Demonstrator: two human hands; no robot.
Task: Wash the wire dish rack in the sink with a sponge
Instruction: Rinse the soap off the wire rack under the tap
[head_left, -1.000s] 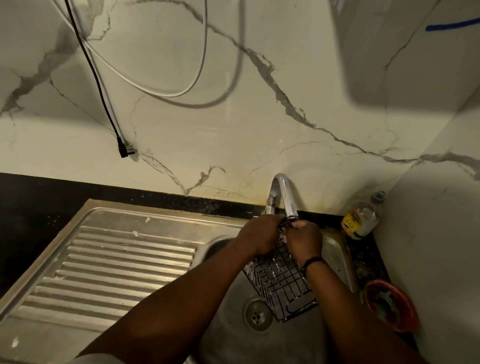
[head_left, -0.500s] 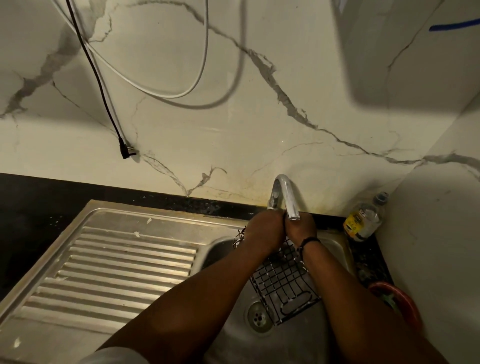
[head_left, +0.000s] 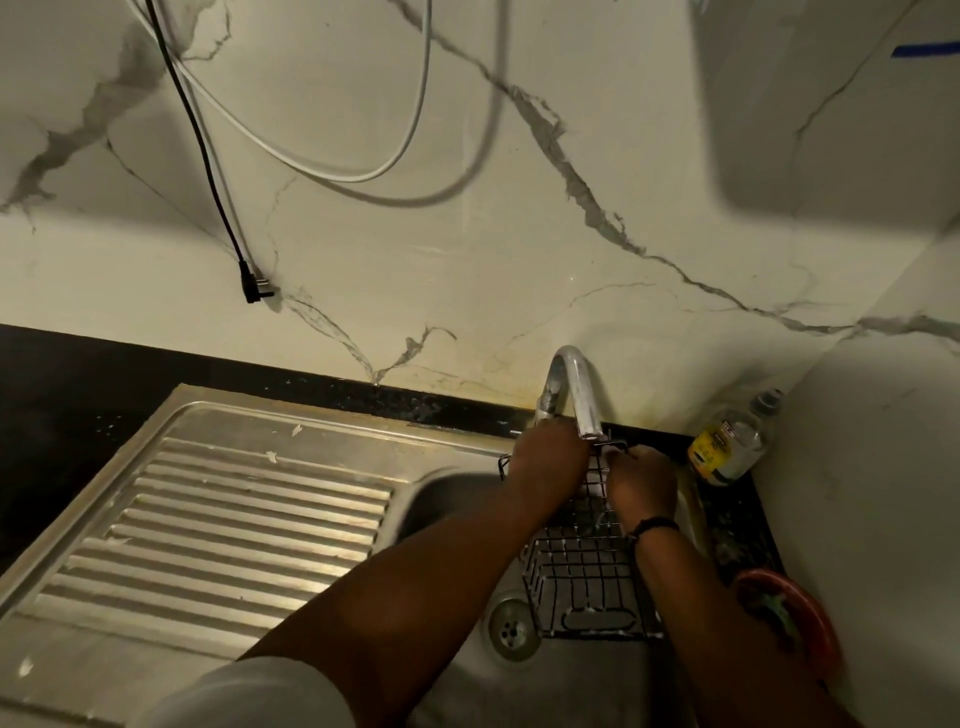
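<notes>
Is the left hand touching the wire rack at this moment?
Touching. In the head view the left hand is closed over the top edge of the wire rack, whose wires run out from under it on both sides.

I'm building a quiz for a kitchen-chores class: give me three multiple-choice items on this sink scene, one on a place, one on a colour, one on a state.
1. Where is the wire dish rack?
A. On the ridged drainboard
B. In the sink basin, under the tap
C. On the black counter

2. What colour is the bowl at the right edge?
A. Red
B. Blue
C. White

3. How do the hands hold the rack?
A. Neither touches it
B. Only the left does
C. Both grip its far end

Answers: 1 B, the rack sits beside the drain; 2 A, its rim is red; 3 C, left hand and right hand close on the top wires below the tap.
</notes>
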